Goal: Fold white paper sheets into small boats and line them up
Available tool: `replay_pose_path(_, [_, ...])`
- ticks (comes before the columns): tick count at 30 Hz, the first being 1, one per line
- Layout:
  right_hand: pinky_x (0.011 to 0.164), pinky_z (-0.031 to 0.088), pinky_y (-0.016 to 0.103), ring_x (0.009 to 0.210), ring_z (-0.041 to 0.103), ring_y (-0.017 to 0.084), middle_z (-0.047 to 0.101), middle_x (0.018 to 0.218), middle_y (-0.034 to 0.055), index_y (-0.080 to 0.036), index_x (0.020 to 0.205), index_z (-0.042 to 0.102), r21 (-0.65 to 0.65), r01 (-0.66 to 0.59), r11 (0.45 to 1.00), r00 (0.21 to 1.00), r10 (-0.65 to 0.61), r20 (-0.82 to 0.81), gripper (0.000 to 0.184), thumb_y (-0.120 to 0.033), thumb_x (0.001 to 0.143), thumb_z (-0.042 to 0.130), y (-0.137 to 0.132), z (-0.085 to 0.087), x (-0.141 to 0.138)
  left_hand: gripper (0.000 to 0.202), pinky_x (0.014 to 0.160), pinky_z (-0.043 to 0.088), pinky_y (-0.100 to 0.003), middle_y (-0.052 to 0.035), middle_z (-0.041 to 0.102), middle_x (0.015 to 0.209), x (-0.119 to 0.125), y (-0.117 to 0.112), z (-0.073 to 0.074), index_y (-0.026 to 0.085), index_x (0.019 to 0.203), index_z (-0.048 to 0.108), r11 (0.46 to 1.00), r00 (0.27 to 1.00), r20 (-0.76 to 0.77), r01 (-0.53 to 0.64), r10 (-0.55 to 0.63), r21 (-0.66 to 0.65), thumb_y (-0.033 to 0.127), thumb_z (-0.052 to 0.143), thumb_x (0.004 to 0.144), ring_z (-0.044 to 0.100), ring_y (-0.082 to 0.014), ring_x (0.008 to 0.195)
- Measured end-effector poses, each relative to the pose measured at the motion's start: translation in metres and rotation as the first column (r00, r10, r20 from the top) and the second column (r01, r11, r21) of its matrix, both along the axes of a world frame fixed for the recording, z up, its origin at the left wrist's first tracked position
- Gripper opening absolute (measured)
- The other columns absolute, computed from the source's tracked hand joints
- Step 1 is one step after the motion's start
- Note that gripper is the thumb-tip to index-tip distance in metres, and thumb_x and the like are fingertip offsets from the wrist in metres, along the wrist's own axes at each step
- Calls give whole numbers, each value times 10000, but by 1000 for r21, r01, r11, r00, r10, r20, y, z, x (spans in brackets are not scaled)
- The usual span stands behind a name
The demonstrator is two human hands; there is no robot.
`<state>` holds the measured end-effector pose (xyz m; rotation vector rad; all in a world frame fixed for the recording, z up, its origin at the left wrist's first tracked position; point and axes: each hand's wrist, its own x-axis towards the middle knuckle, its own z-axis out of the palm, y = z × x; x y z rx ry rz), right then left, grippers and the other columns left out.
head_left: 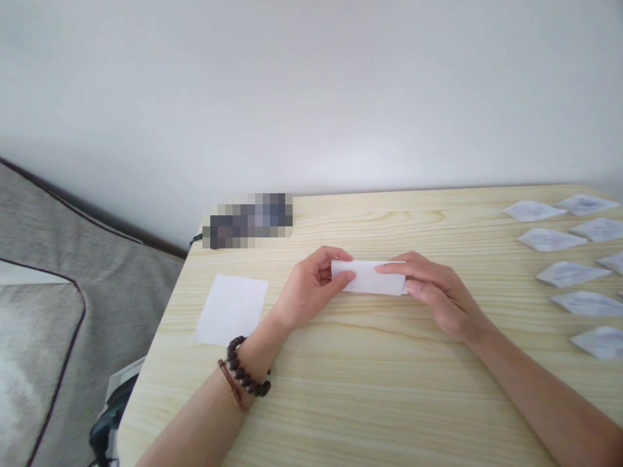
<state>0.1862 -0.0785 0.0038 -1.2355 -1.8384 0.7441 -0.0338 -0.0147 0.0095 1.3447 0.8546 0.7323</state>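
Our folded paper (368,277) lies mid-worktop (370,389), its long axis running left to right, parallel to the near edge. Our left grip (306,288) pinches its left end between thumb and fingers. Our right grip (433,292) lays its fingers over the right end, thumb hidden, so we cannot tell whether it clamps. A flat sheet (232,309) lies to the left and folded paper shapes (569,274) far right, both well apart.

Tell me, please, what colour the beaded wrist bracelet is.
The round-beaded wrist bracelet is dark brown; head view.
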Motion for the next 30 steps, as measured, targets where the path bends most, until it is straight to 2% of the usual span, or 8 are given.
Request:
replay_pose_path(2, [831, 495, 366, 960, 630, 220, 687, 1088, 61, -257, 1234, 601, 24, 59, 998, 996, -60, 66, 335, -305, 913, 518, 0, -2, -2, 217, 591, 475, -172, 13, 618, 799, 0, 0, -2, 165, 926, 579, 998, 999, -43, -11, 14, 61, 257, 700, 772, 567, -68, 641])
replay_pose_path(4, [831, 508, 361, 997, 632, 231, 680, 1120, 79, -241, 1271, 556, 26, 119, 993, 985, -122, 124, 396, -343, 889, 584, 0, -4, -5, 201, 587, 468, -178, 3, 625, 832, -1, 0, -5, 167, 923, 585, 995, 996, -89, 1, 8, 99, 250, 690, 774, 565, -72, 649])
replay_pose_path(9, [710, 530, 299, 817, 667, 188, 712, 923, 57, -214, 1046, 649, 4, 133, 991, 980, -132, 150, 206, -341, 910, 562, 1, -2, -9, 258, 628, 487, -210, -28, 669, 910, -2, 0, -3, 169, 980, 623, 990, 993, -116, 26, -10, 137, 320, 686, 781, 600, -105, 711])
replay_pose_path(13, [641, 527, 270, 752, 667, 166, 722, 916, 50, -210, 1026, 659, -20, 142, 990, 981, -138, 135, 195, -335, 903, 574, 2, 0, -11, 249, 545, 429, -193, -11, 668, 796, -2, -1, 4, 159, 949, 658, 987, 981, -191, 53, -22, 154, 384, 607, 855, 540, -86, 603])
replay_pose_path(18, [583, 523, 260, 759, 680, 173, 736, 984, 65, -210, 1063, 653, -49, 179, 983, 978, -172, 118, 224, -343, 896, 585, 2, -2, -11, 244, 495, 378, -191, -1, 653, 732, -2, -1, 8, 153, 926, 680, 984, 975, -220, 46, -8, 170, 373, 598, 862, 490, -79, 551])
replay_pose_path(30, [606, 507, 258, 767, 668, 164, 725, 937, 44, -217, 1021, 669, -29, 158, 987, 978, -153, 141, 184, -328, 910, 574, 1, -1, -10, 264, 459, 332, -190, 7, 629, 678, -2, 0, 6, 148, 922, 694, 988, 974, -227, 60, -27, 141, 380, 579, 875, 456, -78, 521])
